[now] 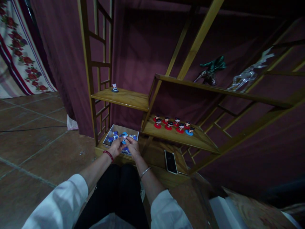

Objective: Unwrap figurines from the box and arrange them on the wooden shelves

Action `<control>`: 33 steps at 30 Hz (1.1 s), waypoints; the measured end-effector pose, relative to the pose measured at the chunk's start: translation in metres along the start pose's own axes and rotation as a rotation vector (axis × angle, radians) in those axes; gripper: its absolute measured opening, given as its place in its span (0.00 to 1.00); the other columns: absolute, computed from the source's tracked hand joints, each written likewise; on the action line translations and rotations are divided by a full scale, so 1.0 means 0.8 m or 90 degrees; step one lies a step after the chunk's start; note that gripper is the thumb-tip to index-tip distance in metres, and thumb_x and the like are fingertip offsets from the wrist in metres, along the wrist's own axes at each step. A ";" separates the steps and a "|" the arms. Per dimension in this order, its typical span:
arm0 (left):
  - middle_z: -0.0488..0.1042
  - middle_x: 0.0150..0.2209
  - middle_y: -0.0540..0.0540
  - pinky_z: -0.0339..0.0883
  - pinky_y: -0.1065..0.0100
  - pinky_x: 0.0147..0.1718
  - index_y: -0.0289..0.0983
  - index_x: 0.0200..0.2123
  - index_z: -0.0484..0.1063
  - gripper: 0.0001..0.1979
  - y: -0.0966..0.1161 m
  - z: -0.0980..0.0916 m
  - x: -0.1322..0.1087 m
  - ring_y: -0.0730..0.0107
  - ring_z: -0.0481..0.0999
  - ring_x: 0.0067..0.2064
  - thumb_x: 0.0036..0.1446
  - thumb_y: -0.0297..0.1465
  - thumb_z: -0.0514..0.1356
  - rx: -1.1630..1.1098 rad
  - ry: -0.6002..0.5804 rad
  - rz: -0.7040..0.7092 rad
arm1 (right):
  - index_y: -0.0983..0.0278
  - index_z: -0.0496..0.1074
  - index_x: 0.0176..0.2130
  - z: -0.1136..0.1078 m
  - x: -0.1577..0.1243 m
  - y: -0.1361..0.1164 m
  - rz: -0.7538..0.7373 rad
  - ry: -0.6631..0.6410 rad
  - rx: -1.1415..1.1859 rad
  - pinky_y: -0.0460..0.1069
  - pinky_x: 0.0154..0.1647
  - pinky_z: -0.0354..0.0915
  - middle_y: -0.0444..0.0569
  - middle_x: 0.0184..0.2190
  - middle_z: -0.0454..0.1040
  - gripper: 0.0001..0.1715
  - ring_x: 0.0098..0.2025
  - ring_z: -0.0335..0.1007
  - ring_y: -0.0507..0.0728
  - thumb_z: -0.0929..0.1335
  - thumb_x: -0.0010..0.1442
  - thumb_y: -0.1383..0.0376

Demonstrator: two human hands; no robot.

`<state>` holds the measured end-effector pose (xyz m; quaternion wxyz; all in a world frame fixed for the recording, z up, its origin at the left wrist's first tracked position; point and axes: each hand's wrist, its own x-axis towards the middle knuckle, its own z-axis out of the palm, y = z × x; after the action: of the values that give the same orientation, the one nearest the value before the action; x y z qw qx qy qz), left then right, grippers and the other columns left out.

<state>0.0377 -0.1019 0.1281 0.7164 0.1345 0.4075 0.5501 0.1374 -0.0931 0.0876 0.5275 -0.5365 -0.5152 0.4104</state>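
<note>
Both my hands meet over an open box (pixel 110 131) on the lowest shelf. Between their fingertips is a small figurine (pixel 124 137), white with a blue round base or back. My left hand (pixel 116 147) pinches it from the left, and my right hand (pixel 132 145) closes on it from the right. Several blue, purple and white figurines (pixel 113 136) lie in the box, partly hidden behind my hands. A similar small figurine (pixel 114 88) on a dark base stands upright on the upper left shelf (pixel 131 98).
Several figurines on red bases (pixel 169 126) and one on a blue base (pixel 190 131) stand on the middle shelf (pixel 202 141). A phone (pixel 170 161) lies below. Higher up are a green figure (pixel 213 70) and a clear one (pixel 247 76). Wooden posts (pixel 87 63) divide the rack.
</note>
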 end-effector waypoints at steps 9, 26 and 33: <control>0.72 0.28 0.47 0.72 0.72 0.30 0.33 0.32 0.68 0.10 0.000 0.001 -0.007 0.76 0.73 0.28 0.52 0.15 0.54 0.036 -0.032 0.009 | 0.64 0.74 0.39 -0.002 0.007 0.013 -0.002 0.014 0.004 0.51 0.47 0.66 0.48 0.40 0.77 0.17 0.42 0.72 0.56 0.67 0.49 0.61; 0.72 0.25 0.48 0.71 0.72 0.25 0.32 0.29 0.67 0.07 -0.006 0.004 -0.010 0.76 0.72 0.24 0.51 0.16 0.57 0.013 0.037 0.068 | 0.63 0.74 0.39 0.000 0.001 0.001 0.012 0.016 -0.008 0.51 0.46 0.67 0.46 0.39 0.77 0.16 0.41 0.73 0.56 0.66 0.49 0.61; 0.72 0.24 0.49 0.70 0.74 0.24 0.32 0.28 0.68 0.06 -0.003 0.007 -0.015 0.77 0.72 0.25 0.51 0.17 0.57 0.026 0.033 0.084 | 0.62 0.73 0.41 0.003 -0.001 -0.006 -0.006 0.014 0.030 0.49 0.46 0.67 0.46 0.40 0.77 0.17 0.42 0.73 0.54 0.66 0.50 0.63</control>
<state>0.0427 -0.1121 0.1359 0.6650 0.1611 0.4271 0.5911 0.1347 -0.0938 0.0919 0.5475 -0.5264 -0.5019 0.4137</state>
